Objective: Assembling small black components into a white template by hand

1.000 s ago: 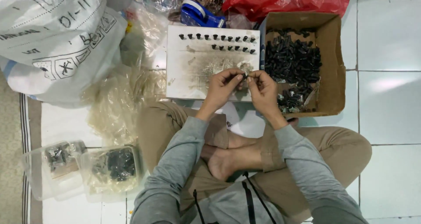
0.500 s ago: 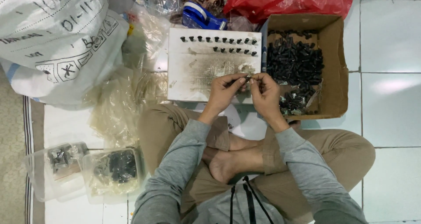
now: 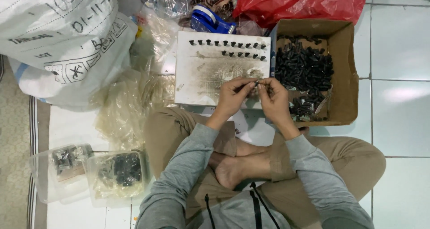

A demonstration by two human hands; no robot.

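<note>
I sit cross-legged on the floor. My left hand [image 3: 234, 97] and my right hand [image 3: 273, 99] meet over the near edge of a worn white board [image 3: 210, 72], fingertips pinched together on a small black part [image 3: 256, 83]. Two rows of small black parts [image 3: 228, 44] stand along the board's far edge. Right of the board, an open cardboard box [image 3: 347, 72] holds a heap of black parts [image 3: 304, 67]; my right hand is just beside it.
A big white woven sack [image 3: 58, 41] lies at the far left. Crumpled clear plastic bags [image 3: 125, 108] spread beside my left knee. Two clear bags of dark parts [image 3: 118, 170] lie at the near left. A red plastic bag [image 3: 295, 2] and a blue tape dispenser [image 3: 210, 20] lie behind the board.
Both hands stay together over the board's near edge, shifting only slightly as the fingers work the small part. Nothing else has moved.
</note>
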